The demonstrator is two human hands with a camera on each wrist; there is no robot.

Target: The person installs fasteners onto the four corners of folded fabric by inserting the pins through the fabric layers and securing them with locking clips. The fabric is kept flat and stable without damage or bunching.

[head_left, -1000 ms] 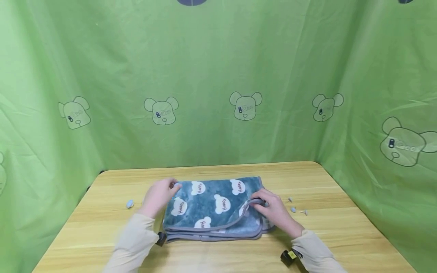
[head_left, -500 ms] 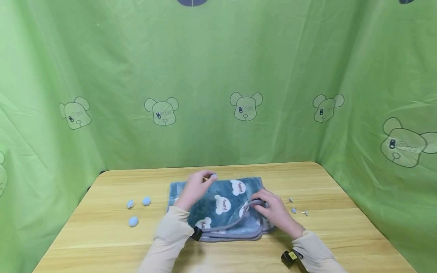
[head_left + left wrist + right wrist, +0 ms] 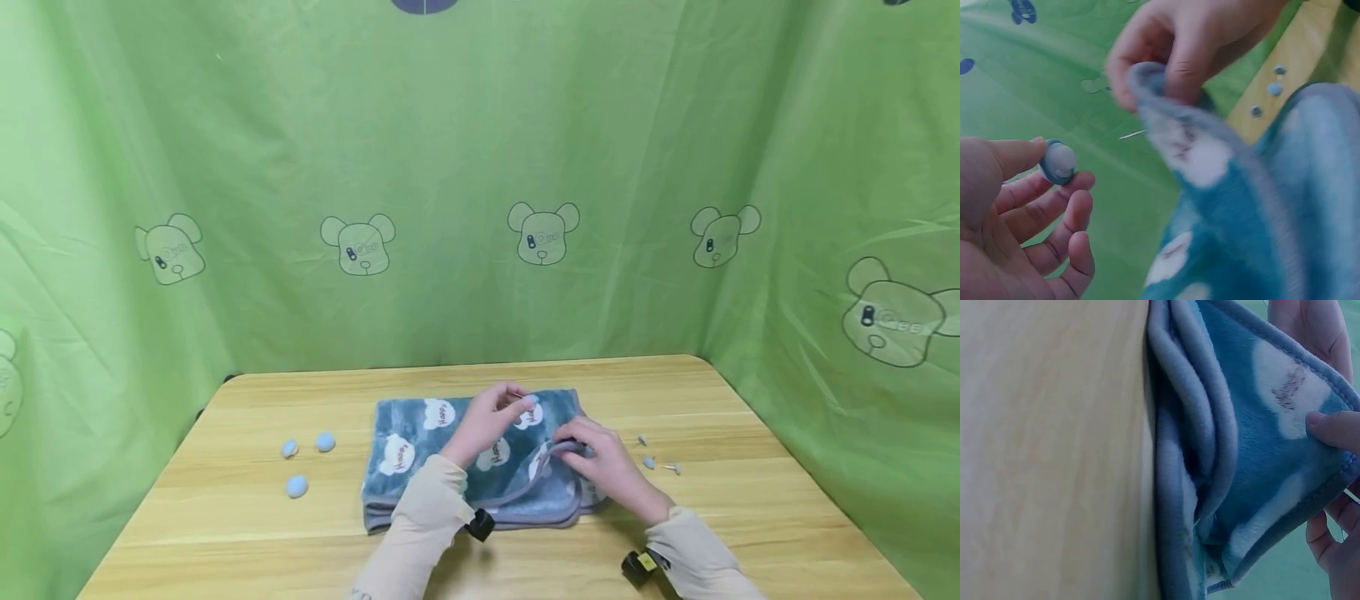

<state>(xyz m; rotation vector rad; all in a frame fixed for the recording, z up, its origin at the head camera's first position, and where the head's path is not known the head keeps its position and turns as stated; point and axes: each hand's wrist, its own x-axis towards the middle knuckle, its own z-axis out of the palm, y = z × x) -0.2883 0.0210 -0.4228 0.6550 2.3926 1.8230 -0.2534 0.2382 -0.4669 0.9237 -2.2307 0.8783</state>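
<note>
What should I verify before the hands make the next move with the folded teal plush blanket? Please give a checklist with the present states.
1. Left hand holds the round blue-and-white cap: ok, pinched at its rim.
2. Right hand grips the grey-edged corner of the folded teal plush blanket: ok.
3. Thin, straight, silvery pin sticks out of the cloth: ok, its tip shows clear of the fingers.
4. Cap seated on the pin: not ok, a gap separates them.
5. Pin passes through every layer wanted: cannot tell, the cloth hides its base.
6. Spare round light-blue caps at hand: ok, three lie left of the blanket.
</note>
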